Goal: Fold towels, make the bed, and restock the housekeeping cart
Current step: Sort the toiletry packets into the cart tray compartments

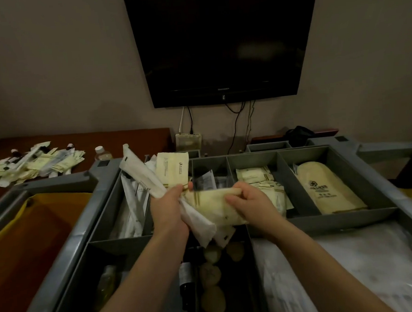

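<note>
Packets bunched tight in left hand, one cream packet pinched by right hand, just above cart dividers. One slipper pack far right, spare room beside.

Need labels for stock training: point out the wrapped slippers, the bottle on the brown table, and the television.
wrapped slippers [324, 191]: head view, middle of the cream wrapper.
bottle [103, 155]: head view, its clear body below the white cap.
television [223, 40]: head view, centre of the dark screen.

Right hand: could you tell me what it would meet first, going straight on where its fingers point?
Likely the left hand, which grips the same packet bundle the right hand pinches; depth is unclear.
</note>
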`<move>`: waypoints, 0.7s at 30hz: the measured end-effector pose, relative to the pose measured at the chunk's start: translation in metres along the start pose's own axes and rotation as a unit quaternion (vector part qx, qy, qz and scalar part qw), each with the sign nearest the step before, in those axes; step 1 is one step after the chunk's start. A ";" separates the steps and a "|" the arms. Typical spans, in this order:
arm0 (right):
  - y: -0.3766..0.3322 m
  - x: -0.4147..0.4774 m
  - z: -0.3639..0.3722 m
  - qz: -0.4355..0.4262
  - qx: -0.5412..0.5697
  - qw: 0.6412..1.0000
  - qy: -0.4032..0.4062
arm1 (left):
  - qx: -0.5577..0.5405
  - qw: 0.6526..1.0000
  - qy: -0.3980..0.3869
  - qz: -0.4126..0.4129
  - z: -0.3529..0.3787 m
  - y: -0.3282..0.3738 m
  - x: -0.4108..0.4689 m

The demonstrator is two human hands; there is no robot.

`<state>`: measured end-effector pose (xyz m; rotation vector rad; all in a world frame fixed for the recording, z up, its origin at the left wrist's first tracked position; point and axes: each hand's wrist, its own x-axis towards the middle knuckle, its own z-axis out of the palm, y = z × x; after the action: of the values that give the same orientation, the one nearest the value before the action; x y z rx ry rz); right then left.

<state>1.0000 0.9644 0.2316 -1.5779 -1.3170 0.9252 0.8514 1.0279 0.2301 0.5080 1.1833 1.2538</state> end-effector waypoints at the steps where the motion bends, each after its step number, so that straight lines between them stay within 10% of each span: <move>1: 0.002 0.002 -0.002 0.002 0.023 0.999 0.036 | -0.008 1.000 -0.002 -0.003 -0.001 0.001 0.000; 21: 0.011 0.003 -0.007 -0.060 0.051 0.966 0.247 | 0.018 0.993 -0.116 -0.012 0.008 -0.006 -0.022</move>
<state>1.0109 0.9657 0.2236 -1.5037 -0.9803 0.4699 0.8639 1.0086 0.2371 0.6468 1.0146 1.1222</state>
